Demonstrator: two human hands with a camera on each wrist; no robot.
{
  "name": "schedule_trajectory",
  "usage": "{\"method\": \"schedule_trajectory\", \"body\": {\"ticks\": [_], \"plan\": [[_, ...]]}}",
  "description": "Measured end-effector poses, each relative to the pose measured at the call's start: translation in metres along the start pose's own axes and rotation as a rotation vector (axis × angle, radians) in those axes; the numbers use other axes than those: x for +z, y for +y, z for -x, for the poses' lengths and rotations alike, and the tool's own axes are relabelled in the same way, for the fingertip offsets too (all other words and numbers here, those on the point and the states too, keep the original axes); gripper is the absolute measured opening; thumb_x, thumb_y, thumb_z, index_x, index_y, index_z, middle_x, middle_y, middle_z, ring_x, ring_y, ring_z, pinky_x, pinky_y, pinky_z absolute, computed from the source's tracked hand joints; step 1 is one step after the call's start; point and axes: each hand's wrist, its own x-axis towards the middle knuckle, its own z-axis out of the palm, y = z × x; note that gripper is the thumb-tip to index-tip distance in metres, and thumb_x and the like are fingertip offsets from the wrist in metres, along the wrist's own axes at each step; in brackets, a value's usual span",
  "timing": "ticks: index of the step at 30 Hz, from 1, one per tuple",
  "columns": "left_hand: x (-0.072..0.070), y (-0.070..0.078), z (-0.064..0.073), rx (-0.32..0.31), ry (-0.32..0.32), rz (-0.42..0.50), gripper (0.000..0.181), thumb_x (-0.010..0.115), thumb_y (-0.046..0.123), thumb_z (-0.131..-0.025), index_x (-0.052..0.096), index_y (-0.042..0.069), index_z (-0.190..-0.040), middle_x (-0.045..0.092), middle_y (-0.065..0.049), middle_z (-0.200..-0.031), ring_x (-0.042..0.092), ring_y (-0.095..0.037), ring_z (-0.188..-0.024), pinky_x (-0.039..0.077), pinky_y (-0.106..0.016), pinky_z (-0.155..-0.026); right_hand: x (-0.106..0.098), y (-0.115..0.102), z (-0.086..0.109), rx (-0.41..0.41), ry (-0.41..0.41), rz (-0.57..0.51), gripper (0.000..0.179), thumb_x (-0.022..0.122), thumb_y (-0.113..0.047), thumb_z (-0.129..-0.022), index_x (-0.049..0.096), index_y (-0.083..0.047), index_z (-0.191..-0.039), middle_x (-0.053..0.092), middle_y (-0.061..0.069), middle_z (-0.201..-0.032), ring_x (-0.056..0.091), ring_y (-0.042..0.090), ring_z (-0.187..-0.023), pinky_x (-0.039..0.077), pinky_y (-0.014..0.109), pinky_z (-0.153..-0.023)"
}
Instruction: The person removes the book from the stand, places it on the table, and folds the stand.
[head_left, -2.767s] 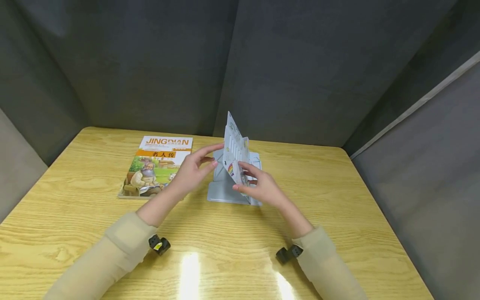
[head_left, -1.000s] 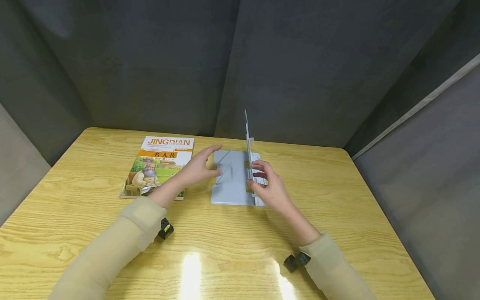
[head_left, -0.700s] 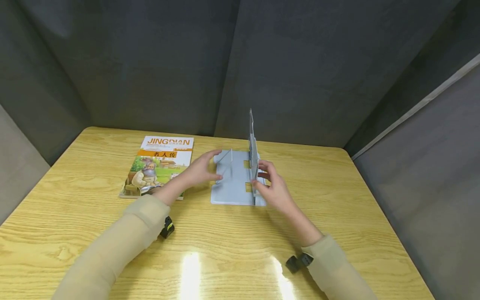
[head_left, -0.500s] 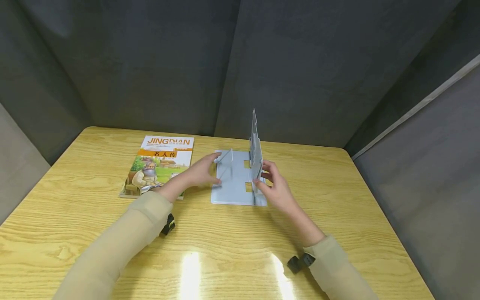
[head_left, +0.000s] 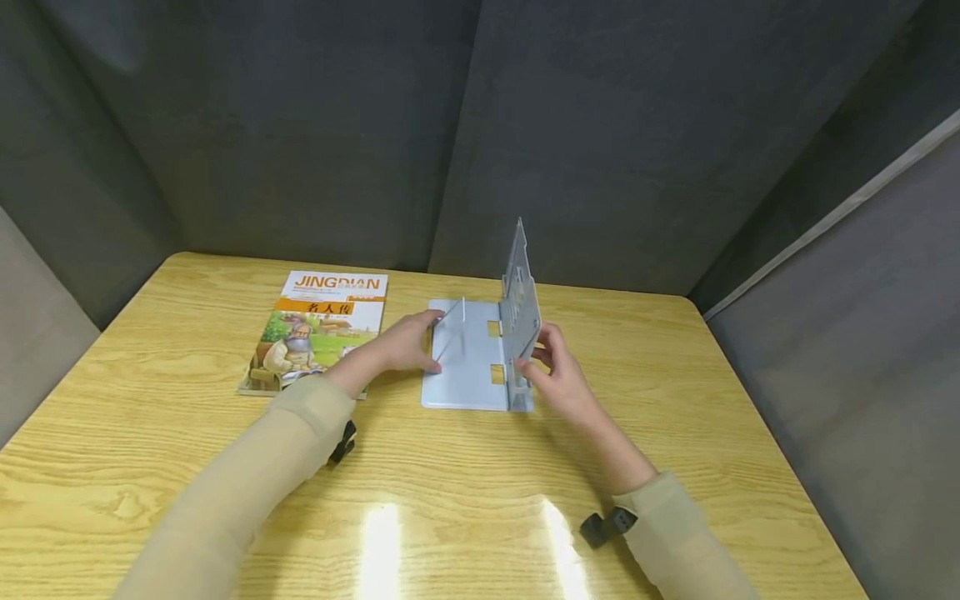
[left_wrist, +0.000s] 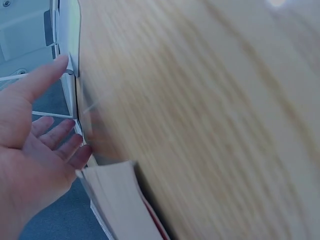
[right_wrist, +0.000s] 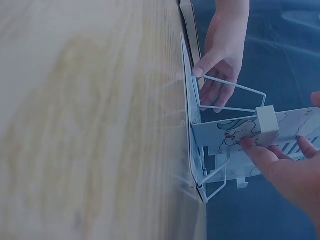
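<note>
Head: stand (head_left: 468, 383) sits on surface (head_left: 675, 417), panel (head_left: 519, 308) raised; right hand (head_left: 561, 379) holds panel in fingers; left hand (head_left: 407, 343), fingers wide, at stand's left edge; book (head_left: 318, 329) farther left.
Left wrist: thumb at stand's edge, fingers loose.
Right wrist: fingers on panel's printed face, near clip (right_wrist: 267, 126).

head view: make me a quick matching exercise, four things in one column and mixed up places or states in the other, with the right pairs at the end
Things
1. book
2. stand panel
3. left hand
4. stand base

Places and states
A. at the left edge of the base, fingers spread apart from thumb
B. lying flat, with two square openings
C. marked with large orange lettering
D. raised up, held by the right hand

Right pairs
1-C, 2-D, 3-A, 4-B
</note>
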Motion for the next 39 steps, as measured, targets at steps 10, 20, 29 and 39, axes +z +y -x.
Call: {"method": "schedule_trajectory", "body": {"ticks": [10, 20, 29, 39], "plan": [[-0.005, 0.004, 0.001, -0.005, -0.003, 0.000, 0.090, 0.083, 0.019, -0.072, 0.032, 0.000, -0.143, 0.044, -0.019, -0.142, 0.040, -0.034, -0.131, 0.029, -0.042, -0.112, -0.004, 0.038, -0.007, -0.017, -0.010, -0.099, 0.058, 0.051, 0.002, -0.089, 0.027, -0.007, -0.141, 0.034, 0.021, -0.145, 0.045, 0.039, -0.123, 0.041, 0.055, -0.099], [-0.011, -0.002, 0.005, -0.023, -0.016, -0.032, 0.089, 0.083, 0.022, -0.072, 0.033, 0.001, -0.143, 0.045, -0.018, -0.141, 0.040, -0.032, -0.131, 0.030, -0.042, -0.112, 0.003, 0.040, -0.009, -0.066, -0.038, -0.143, 0.059, 0.051, 0.001, -0.089, 0.025, -0.005, -0.141, 0.032, 0.022, -0.144, 0.044, 0.040, -0.123, 0.041, 0.055, -0.098], [-0.012, -0.005, 0.005, -0.006, -0.020, -0.056, 0.088, 0.083, 0.024, -0.071, 0.036, 0.002, -0.142, 0.045, -0.017, -0.141, 0.039, -0.032, -0.133, 0.028, -0.042, -0.113, 0.004, 0.040, -0.009, -0.052, -0.048, -0.146, 0.059, 0.051, -0.001, -0.088, 0.025, -0.007, -0.141, 0.031, 0.020, -0.145, 0.043, 0.039, -0.126, 0.040, 0.057, -0.099], [-0.012, -0.005, 0.002, -0.006, -0.032, -0.084, 0.087, 0.084, 0.027, -0.070, 0.040, 0.006, -0.141, 0.042, -0.015, -0.144, 0.036, -0.033, -0.134, 0.027, -0.043, -0.113, 0.004, 0.038, -0.010, -0.044, -0.049, -0.142, 0.059, 0.051, -0.001, -0.088, 0.025, -0.008, -0.141, 0.031, 0.019, -0.146, 0.044, 0.039, -0.125, 0.040, 0.056, -0.100]]}}
